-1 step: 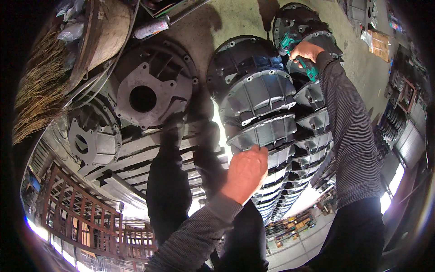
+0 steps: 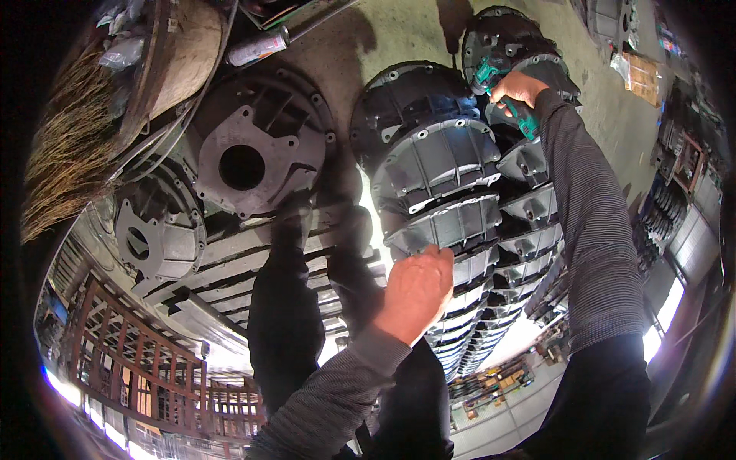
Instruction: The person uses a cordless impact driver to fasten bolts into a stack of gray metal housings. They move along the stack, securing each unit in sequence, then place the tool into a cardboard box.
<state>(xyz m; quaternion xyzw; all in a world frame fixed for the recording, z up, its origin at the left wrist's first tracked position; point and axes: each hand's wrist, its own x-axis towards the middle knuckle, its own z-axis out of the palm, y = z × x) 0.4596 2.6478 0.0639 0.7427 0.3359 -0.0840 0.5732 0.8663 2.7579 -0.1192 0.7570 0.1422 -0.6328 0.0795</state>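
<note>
My right hand (image 2: 523, 87) is wrapped round the handle of a teal and black cordless drill (image 2: 485, 73). The drill is over the far end of the right-hand row of dark metal bell housings, close to a housing (image 2: 502, 32) there. My left hand (image 2: 416, 290) is closed, its fingertips against the lower edge of a grey bell housing (image 2: 448, 220) in the neighbouring row. Whatever its fingers may pinch is hidden. Beyond that stand another ribbed housing (image 2: 437, 157) and a darker one (image 2: 410, 96).
Two more bell housings, a large one (image 2: 295, 165) and a smaller one (image 2: 172, 245), lie to the left by a slatted pallet (image 2: 230, 276). A spray can (image 2: 257, 47), a straw broom (image 2: 65, 146) and a cardboard box (image 2: 642, 77) are around the floor.
</note>
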